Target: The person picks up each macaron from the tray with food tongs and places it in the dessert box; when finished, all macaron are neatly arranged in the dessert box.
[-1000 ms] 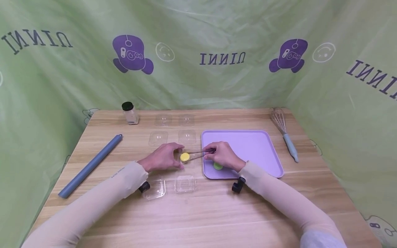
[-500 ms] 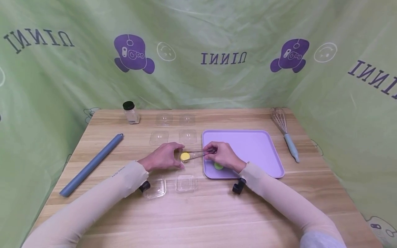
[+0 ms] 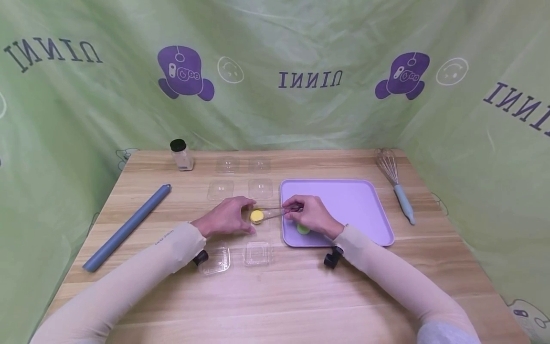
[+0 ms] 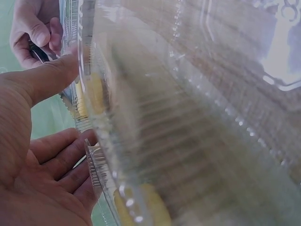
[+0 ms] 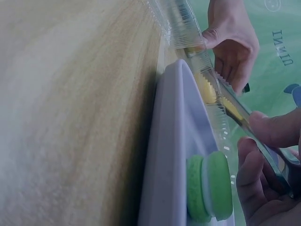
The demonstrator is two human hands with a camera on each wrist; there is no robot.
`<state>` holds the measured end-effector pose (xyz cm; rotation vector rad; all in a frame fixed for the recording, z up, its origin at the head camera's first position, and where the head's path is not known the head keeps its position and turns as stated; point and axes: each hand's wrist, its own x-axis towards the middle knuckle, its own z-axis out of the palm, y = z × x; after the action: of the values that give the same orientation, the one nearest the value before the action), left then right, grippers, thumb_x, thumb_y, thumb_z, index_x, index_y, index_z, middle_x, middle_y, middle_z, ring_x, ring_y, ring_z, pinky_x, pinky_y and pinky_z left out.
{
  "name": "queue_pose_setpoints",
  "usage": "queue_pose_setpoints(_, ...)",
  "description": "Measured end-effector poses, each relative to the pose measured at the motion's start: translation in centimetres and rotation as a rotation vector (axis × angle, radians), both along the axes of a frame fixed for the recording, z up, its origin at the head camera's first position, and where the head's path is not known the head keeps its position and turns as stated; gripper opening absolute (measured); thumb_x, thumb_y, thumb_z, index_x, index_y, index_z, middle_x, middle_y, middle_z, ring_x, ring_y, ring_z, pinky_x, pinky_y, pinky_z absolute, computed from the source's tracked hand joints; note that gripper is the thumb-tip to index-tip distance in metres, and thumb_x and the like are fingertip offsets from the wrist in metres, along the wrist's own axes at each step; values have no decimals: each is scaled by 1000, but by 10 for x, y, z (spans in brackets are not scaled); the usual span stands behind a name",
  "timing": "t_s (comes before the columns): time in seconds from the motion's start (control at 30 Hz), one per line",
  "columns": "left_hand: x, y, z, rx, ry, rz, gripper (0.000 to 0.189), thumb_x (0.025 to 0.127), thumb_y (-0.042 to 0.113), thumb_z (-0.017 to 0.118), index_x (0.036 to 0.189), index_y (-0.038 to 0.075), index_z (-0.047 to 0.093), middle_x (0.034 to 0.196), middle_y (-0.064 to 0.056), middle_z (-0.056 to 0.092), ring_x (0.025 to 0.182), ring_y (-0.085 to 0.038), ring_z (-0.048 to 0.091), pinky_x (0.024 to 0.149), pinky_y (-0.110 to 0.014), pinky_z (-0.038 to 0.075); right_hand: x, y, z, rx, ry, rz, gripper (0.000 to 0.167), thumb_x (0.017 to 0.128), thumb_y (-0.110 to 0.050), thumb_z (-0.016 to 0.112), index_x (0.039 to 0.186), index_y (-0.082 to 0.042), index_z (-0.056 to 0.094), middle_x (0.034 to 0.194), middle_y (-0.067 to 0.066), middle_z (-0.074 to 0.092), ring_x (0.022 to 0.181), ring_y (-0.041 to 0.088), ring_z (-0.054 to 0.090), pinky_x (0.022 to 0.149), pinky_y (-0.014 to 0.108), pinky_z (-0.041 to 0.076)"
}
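My left hand spreads thumb and fingers around a clear plastic container, gripping it at its sides. Inside the container, a yellow macaron sits between the ends of metal tongs. Those tongs are pinched in my right hand, over the left edge of the purple tray. Beneath the right hand a green macaron stands on the tray, partly hidden in the head view. Another yellow macaron shows through clear plastic in the left wrist view; the left hand hides it in the head view.
Several clear lids or containers lie behind the left hand. Two more clear containers stand in front. A blue rolling pin and black-capped jar are at left. A whisk lies right of the tray.
The tongs have turned slightly at the yellow macaron, their upper arm now a little higher. Both hands stay almost in place.
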<state>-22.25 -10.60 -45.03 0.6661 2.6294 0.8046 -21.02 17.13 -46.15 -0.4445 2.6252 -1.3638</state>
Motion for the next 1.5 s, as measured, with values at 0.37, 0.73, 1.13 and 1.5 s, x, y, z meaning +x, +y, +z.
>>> queue_pose_setpoints(0.37,-1,2,0,-18,29,-10,96,66,38,94,146,6,51,143,-11,62,136,-32,55,120,-50,42,0,1,3,4,12,-2,26,82,-10,82,107,-10,75,97,3,78,89,14,73,83,26,62)
queue_pose_setpoints(0.73,-2,2,-2,-12,33,-16,97,66,38,94,147,5,50,141,-12,63,135,-33,56,119,-51,43,1,6,8,-34,-28,-38,28,83,-8,80,110,-8,74,99,6,78,90,17,73,86,29,62)
queue_pose_setpoints(1.13,-3,1,-3,-22,47,-16,97,67,39,93,147,5,50,143,-13,61,136,-34,55,120,-50,42,-2,41,19,-130,-46,-117,31,85,-4,79,114,-2,72,107,19,77,88,7,72,78,16,59)
queue_pose_setpoints(1.5,-4,0,-4,-15,57,-35,96,68,39,93,146,3,50,143,-13,62,137,-34,55,120,-49,42,3,97,21,-107,-91,-174,31,89,-9,76,119,-3,70,106,16,77,78,3,67,61,27,56)
